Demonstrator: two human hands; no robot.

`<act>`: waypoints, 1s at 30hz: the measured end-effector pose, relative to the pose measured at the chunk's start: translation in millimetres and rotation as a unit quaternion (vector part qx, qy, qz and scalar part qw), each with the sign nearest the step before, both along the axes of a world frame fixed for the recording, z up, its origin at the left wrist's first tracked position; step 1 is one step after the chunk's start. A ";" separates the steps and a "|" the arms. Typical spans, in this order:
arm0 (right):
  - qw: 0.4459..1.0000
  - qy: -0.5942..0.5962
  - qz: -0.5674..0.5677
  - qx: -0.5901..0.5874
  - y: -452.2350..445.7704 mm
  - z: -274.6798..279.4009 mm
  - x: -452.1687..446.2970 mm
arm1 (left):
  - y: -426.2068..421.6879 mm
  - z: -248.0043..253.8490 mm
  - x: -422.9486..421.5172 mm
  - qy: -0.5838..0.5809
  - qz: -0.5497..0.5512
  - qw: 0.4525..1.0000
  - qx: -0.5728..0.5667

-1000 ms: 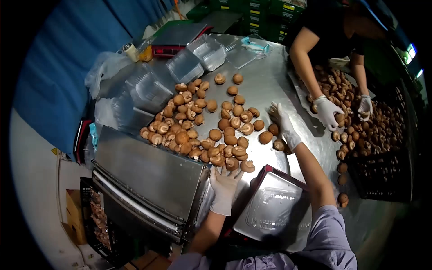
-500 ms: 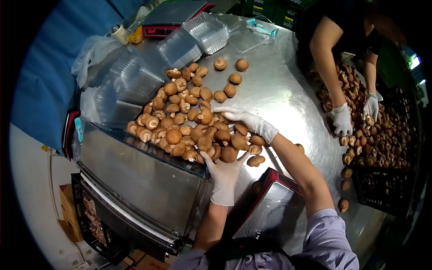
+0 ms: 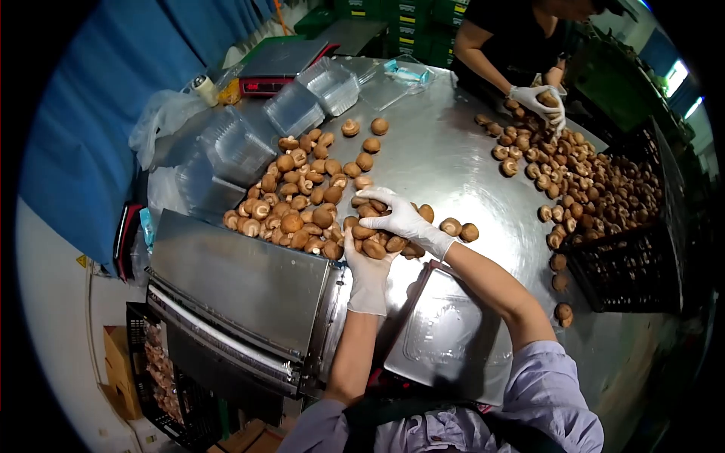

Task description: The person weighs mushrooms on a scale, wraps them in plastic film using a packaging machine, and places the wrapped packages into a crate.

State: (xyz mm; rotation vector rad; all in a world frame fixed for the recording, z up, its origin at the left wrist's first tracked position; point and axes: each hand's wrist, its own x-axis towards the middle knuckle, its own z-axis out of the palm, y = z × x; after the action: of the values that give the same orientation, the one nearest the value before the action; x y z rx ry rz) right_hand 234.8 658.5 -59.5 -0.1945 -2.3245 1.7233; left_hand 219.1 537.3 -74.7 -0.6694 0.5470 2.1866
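Brown shiitake mushrooms (image 3: pixel 291 222) lie in a heap on the metal table. At the heap's near right end, my gloved left hand (image 3: pixel 368 279) cups several mushrooms from below, its thumb up along one side. My gloved right hand (image 3: pixel 408 222) curls over the same cluster from the right, thumb and fingers around a few caps (image 3: pixel 374 248). The two hands face each other with the mushrooms between them. Palm-side contact is hidden. Two loose mushrooms (image 3: pixel 460 229) sit just right of my right hand.
Clear plastic trays (image 3: pixel 234 147) are stacked behind the heap, near a red scale (image 3: pixel 260 86). A metal-topped machine (image 3: pixel 242 279) borders the heap in front; another scale (image 3: pixel 445 332) lies below my right forearm. At right, a co-worker's gloved hands (image 3: pixel 540 106) handle mushrooms beside a black crate (image 3: pixel 630 268).
My right hand has moved nearer my left and curled over mushrooms; my left fingers have closed in around them. The view has shifted. The co-worker's hands have lifted from the pile with mushrooms.
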 end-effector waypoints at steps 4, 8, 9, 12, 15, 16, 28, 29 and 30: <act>0.991 0.101 -0.086 0.021 -6.5 38.2 45.8 | -9.0 45.2 30.1 0.104 -0.075 0.991 0.043; 0.969 0.138 -0.200 0.048 -27.7 58.8 129.3 | -17.9 63.0 84.3 0.131 -0.161 0.978 0.020; 0.959 0.145 -0.233 0.064 -35.5 56.7 150.9 | -22.5 71.6 100.8 0.139 -0.178 0.974 0.020; 0.931 0.160 -0.323 0.055 -62.0 52.1 206.5 | -30.3 71.2 144.1 0.173 -0.171 0.968 0.050; 0.912 0.176 -0.366 0.061 -84.3 44.6 243.4 | -40.3 69.6 173.5 0.152 -0.231 0.958 0.072; 0.904 0.160 -0.391 0.060 -90.8 35.5 249.8 | -39.7 60.3 180.8 0.178 -0.224 0.957 0.043; 0.840 -0.006 -0.480 0.253 -111.7 32.0 273.3 | -50.1 28.4 176.8 0.692 -0.098 0.599 -0.390; 0.831 -0.012 -0.490 0.264 -107.7 30.1 278.8 | -54.1 32.6 179.2 0.691 -0.122 0.594 -0.394; 0.821 -0.020 -0.500 0.274 -103.6 26.3 285.8 | -56.4 34.4 179.6 0.693 -0.123 0.591 -0.394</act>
State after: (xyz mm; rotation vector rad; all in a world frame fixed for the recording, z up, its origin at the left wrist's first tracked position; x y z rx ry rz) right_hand 520.6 554.9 -33.2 -1.0931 -1.9887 0.5186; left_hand 398.7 480.9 -40.2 0.9396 2.2836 1.6670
